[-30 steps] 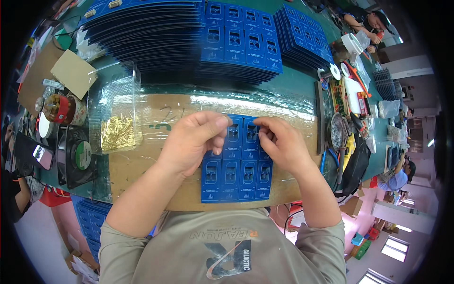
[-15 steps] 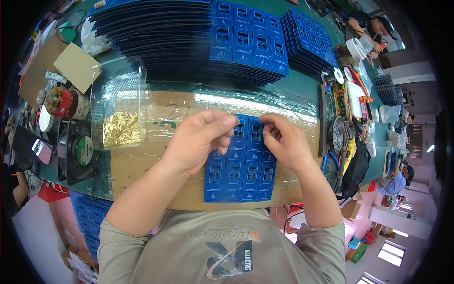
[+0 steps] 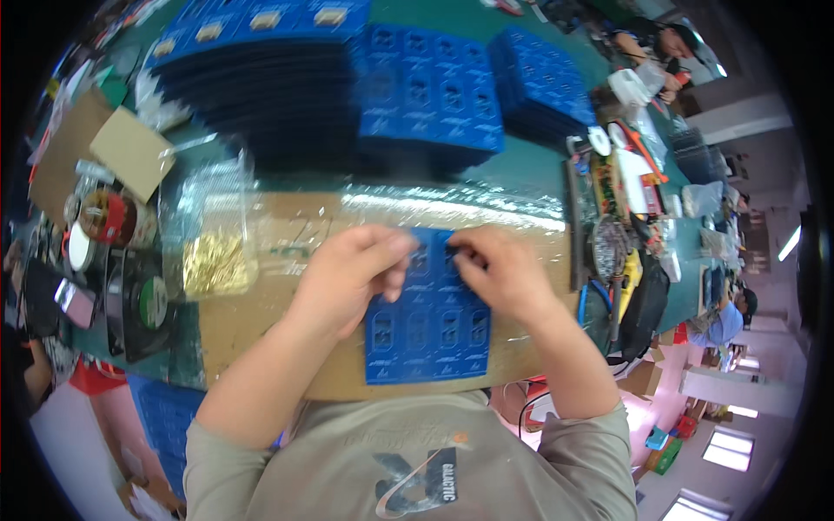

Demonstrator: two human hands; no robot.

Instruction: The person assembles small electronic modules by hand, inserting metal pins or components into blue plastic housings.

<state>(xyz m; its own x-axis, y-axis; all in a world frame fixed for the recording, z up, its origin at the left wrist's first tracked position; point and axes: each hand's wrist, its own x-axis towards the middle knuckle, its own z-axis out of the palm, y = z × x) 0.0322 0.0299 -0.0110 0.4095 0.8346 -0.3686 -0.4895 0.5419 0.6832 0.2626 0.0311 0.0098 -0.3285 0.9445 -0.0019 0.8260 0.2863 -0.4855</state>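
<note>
A blue printed circuit board panel (image 3: 426, 343), divided into several repeated sections, lies flat in front of me. My left hand (image 3: 358, 273) is over its upper left part, thumb and forefinger pinched together; whatever they hold is too small or blurred to make out. At the panel's upper right, my right hand (image 3: 501, 271) has its fingers curled in, the fingertips at the board's far part. What those fingertips hold, if anything, is hidden. Left of my hands, a clear plastic tray (image 3: 249, 221) contains a heap of thin gold-coloured pins (image 3: 215, 263).
Tall stacks of blue panels (image 3: 430, 91) stand along the far side, with another stack (image 3: 543, 82) further right. A black fan (image 3: 139, 304) and a jar (image 3: 109, 215) are at left. Tools, including yellow-handled pliers (image 3: 632, 273), lie at right. A co-worker (image 3: 660, 52) sits far right.
The whole view has shifted and blurred a little with head movement. Both hands stay at the panel's far part, their fingers in much the same pose.
</note>
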